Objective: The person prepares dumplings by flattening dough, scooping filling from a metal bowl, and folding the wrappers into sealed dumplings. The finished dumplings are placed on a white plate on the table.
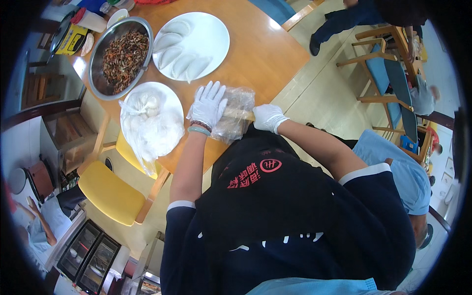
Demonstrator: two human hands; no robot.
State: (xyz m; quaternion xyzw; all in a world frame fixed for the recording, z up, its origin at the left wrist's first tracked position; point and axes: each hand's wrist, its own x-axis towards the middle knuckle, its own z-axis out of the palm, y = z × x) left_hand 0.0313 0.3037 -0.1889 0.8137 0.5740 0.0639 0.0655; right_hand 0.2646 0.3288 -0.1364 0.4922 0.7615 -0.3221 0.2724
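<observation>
My left hand [207, 104], in a white glove, lies flat with fingers stretched over the left part of a brown slab [238, 109] covered in clear plastic film. At the slab's right edge my right hand [269, 118], gloved too, is closed. What it grips is hidden by its fingers. Just left of my left hand, a white plate [176, 101] carries a clear plastic bag [150, 123] of white dough pieces. Beyond my hands, several pale half-moon dumplings [178, 49] lie on a larger white plate [220, 44].
A steel bowl [96, 78] of dark shredded filling [125, 59] stands at the table's left. Behind it are a small bowl [117, 17], a cup [91, 20] and a yellow box [73, 42]. Yellow chair [110, 191] at left; blue chairs [381, 69] and other people to the right.
</observation>
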